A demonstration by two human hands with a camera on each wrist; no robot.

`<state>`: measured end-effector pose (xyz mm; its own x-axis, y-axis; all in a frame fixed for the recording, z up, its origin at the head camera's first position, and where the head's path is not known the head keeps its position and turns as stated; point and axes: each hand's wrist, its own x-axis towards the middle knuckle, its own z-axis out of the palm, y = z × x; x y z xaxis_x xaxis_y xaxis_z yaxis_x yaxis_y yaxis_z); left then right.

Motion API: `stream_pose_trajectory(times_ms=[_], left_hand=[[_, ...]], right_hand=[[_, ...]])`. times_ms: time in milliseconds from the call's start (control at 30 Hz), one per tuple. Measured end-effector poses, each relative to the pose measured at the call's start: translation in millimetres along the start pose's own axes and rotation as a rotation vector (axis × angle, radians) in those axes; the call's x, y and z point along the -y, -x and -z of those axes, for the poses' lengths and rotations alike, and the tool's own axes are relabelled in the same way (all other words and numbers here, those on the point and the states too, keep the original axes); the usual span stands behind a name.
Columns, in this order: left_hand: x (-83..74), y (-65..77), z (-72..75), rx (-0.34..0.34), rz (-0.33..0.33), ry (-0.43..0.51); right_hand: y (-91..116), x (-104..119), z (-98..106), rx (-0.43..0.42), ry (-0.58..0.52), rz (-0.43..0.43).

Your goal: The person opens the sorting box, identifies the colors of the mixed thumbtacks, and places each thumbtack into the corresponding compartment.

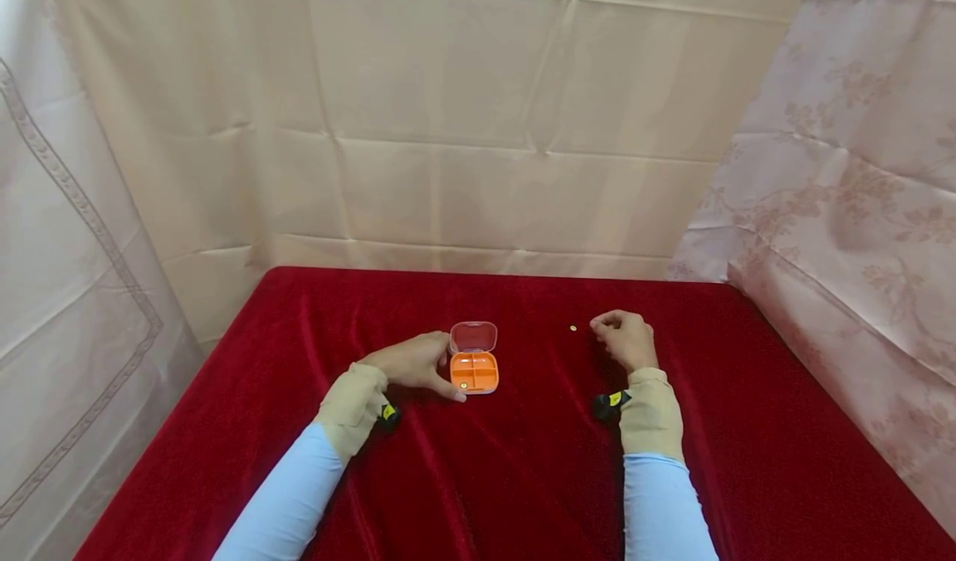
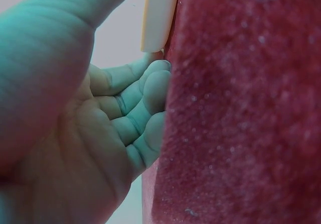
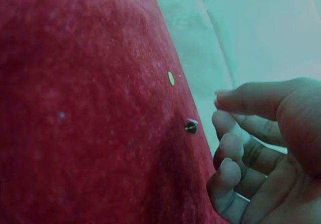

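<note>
On the red cloth stands an orange pill box (image 1: 474, 372) with divided compartments, its clear lid (image 1: 474, 337) raised at the back. A small round gold piece (image 1: 464, 386) lies in the front-left compartment. My left hand (image 1: 414, 363) holds the box from the left, thumb at the front corner and fingers by the hinge side; the left wrist view catches the box's edge (image 2: 159, 18). Over the cloth, my right hand (image 1: 627, 337) has loosely bent fingers, with nothing visible between thumb and forefinger. Near its fingertips lies a small dark green round piece (image 3: 191, 127), hidden in the head view.
Left of the right hand, a small yellow disc (image 1: 573, 328) lies on the red-covered table (image 1: 523, 478). Beige curtain (image 1: 478, 129) hangs behind the table's far edge, and pale patterned cloth (image 1: 859, 171) hangs on the right.
</note>
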<state>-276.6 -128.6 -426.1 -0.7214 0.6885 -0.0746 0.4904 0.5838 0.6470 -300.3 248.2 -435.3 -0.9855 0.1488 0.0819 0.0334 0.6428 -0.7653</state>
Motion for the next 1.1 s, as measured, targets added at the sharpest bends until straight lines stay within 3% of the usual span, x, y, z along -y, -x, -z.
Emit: stream_pose_trajectory(times_ms=[333, 667, 1100], left_hand=[[2.1, 0.0, -0.4, -0.002, -0.006, -0.013], [3.2, -0.4, -1.2, -0.012, -0.006, -0.045], [5.1, -1.3, -1.5, -0.009, 0.003, -0.037]], right_hand=[[-1, -5, 2, 0.024, -0.066, -0.102], [-4, -12, 1, 0.089, 0.001, -0.101], [-1, -6, 0, 0.082, 0.051, -0.110]])
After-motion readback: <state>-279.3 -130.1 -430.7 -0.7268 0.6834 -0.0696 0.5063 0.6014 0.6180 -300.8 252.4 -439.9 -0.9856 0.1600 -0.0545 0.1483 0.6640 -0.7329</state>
